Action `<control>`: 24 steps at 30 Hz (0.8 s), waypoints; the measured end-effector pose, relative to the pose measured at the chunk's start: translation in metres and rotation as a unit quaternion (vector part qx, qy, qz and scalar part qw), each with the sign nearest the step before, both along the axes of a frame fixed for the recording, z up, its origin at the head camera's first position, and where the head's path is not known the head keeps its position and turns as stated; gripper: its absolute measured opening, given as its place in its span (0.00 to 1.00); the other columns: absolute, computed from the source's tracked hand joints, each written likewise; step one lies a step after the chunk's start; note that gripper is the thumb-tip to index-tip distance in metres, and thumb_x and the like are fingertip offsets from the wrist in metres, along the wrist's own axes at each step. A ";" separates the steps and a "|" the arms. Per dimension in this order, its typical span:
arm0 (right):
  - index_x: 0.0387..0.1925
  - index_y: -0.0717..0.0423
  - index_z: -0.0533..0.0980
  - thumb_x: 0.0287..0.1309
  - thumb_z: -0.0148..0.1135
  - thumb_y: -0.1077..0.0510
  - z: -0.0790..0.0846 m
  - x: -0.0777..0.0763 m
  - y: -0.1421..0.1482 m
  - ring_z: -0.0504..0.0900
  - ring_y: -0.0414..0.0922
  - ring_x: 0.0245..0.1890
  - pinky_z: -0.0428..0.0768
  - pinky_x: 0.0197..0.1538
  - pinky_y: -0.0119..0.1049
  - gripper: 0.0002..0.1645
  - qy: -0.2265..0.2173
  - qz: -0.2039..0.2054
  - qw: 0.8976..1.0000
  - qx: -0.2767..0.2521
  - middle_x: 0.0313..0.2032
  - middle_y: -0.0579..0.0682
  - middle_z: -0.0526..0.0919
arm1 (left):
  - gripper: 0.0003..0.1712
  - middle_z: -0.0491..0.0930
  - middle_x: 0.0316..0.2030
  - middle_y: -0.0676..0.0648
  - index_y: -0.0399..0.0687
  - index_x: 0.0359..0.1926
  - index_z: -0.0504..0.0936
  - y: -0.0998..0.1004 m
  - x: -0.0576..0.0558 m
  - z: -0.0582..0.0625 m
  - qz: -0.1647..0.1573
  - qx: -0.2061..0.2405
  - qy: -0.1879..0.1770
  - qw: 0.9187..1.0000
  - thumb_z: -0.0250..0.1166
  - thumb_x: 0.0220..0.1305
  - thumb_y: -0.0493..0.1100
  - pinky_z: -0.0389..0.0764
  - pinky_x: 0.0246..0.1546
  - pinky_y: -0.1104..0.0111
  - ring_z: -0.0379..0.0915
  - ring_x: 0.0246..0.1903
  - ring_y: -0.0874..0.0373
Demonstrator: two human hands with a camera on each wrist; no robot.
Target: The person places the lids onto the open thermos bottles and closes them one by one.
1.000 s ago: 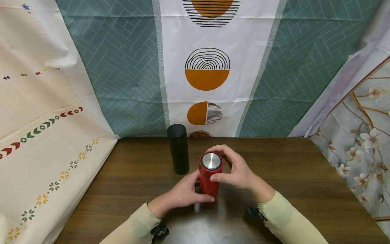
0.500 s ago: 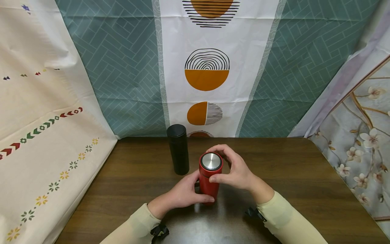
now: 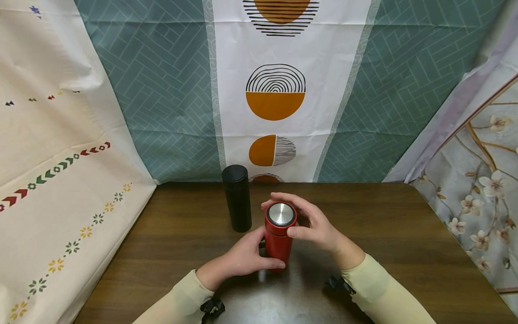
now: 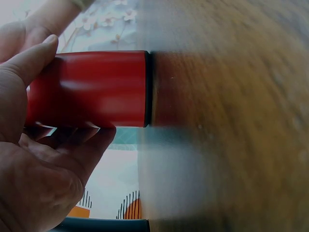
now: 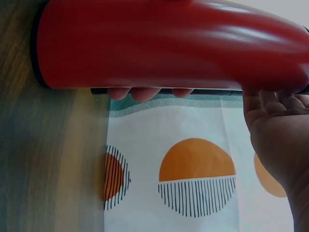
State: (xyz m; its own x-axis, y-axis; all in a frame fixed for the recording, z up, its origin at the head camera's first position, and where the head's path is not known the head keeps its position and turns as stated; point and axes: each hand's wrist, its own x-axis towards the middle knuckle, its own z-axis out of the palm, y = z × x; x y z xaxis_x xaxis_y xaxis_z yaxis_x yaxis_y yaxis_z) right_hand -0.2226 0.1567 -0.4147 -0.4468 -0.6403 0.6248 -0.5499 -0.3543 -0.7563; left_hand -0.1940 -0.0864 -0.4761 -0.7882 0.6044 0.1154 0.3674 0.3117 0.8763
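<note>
A red thermos (image 3: 279,247) with a silver-topped lid (image 3: 281,214) stands upright on the table. Around its lower body my left hand (image 3: 247,256) is curled, thumb in front and fingers behind. My right hand (image 3: 317,225) is at the lid, its thumb on the near right side and its fingers bent round the far side. In the left wrist view, the thermos's black base (image 4: 148,89) meets the tabletop. Fingertips of the left hand (image 5: 140,94) show past the red body in the right wrist view. How firmly the right fingers press is hidden.
A black thermos (image 3: 238,198) stands upright behind and left of the red one. The brown wooden table (image 3: 364,211) ends at a patterned cloth backdrop (image 3: 174,90). A cream cloth (image 3: 60,189) hangs on the left and a floral one (image 3: 485,216) on the right.
My right hand has turned at the lid: its thumb has shifted right along the front, its fingers left along the back. My left hand and the red thermos have stayed in place.
</note>
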 end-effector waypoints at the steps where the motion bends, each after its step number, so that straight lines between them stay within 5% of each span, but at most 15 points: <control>1: 0.80 0.77 0.58 0.77 0.63 0.61 0.000 0.000 0.000 0.79 0.56 0.72 0.82 0.70 0.45 0.42 -0.002 0.002 1.000 -0.001 0.71 0.70 0.78 | 0.41 0.82 0.64 0.62 0.67 0.72 0.75 0.000 0.000 0.000 0.001 -0.001 0.000 1.000 0.85 0.63 0.55 0.77 0.71 0.51 0.78 0.67 0.60; 8: 0.78 0.78 0.62 0.75 0.64 0.62 -0.001 0.000 0.002 0.82 0.54 0.69 0.82 0.69 0.44 0.39 0.004 -0.017 1.000 0.007 0.69 0.66 0.81 | 0.41 0.83 0.63 0.61 0.65 0.72 0.75 0.000 0.001 0.000 0.002 -0.005 0.001 1.000 0.85 0.63 0.55 0.78 0.70 0.51 0.78 0.66 0.59; 24: 0.72 0.62 0.75 0.65 0.77 0.59 0.000 0.003 0.005 0.86 0.52 0.59 0.83 0.64 0.41 0.36 -0.008 -0.107 0.993 0.039 0.62 0.57 0.88 | 0.43 0.82 0.64 0.63 0.70 0.74 0.73 0.000 0.000 0.000 -0.006 0.001 0.007 1.000 0.85 0.63 0.55 0.78 0.70 0.53 0.78 0.66 0.61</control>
